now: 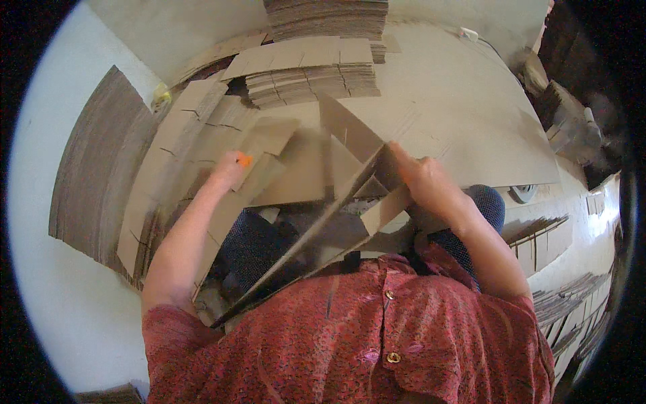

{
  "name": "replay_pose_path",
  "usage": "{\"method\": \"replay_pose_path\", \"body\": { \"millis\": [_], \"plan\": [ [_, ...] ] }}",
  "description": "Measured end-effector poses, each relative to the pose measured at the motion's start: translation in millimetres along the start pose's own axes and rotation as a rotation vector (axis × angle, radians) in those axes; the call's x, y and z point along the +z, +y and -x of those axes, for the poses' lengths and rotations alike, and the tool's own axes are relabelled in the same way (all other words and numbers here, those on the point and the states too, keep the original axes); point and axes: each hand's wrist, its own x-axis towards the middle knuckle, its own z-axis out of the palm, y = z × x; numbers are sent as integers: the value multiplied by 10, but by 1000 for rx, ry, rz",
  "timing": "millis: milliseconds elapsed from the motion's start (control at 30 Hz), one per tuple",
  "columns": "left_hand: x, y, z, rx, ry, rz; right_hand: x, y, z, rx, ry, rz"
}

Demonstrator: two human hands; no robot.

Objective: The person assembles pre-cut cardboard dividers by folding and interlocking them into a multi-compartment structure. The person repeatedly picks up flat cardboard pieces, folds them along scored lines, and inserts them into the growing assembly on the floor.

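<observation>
My right hand (427, 180) is closed round the joined end of several slotted cardboard pieces (316, 232), which spread in a narrow fan toward my lap. Another cardboard flap (351, 133) points up and away from that hand. On the left, my left hand (230, 170) is closed, with something bright orange (243, 159) at its fingertips, too small to make out. A cardboard strip (272, 138), smeared by motion, runs out from this hand and seems gripped in it. Beside that hand lies a row of slotted cardboard strips (176, 131).
A large cardboard sheet (471, 114) covers the work surface. Stacked strips (309, 84) stand at the back, below a taller stack (326, 20). A curved stack (101, 168) leans at the left wall. More slotted pieces (545, 246) lie at the right. A cable (494, 48) runs at the back right.
</observation>
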Motion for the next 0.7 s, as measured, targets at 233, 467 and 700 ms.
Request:
{"method": "replay_pose_path", "body": {
  "millis": [233,467,700],
  "plan": [
    [-166,913,-256,137,-50,-73,-87,-2,216,-236,229,-107],
    [78,1803,-24,128,-235,390,-109,92,218,-168,143,-47],
    [-19,2112,-119,155,-231,499,-253,284,77,-69,105,30]
  ]
}}
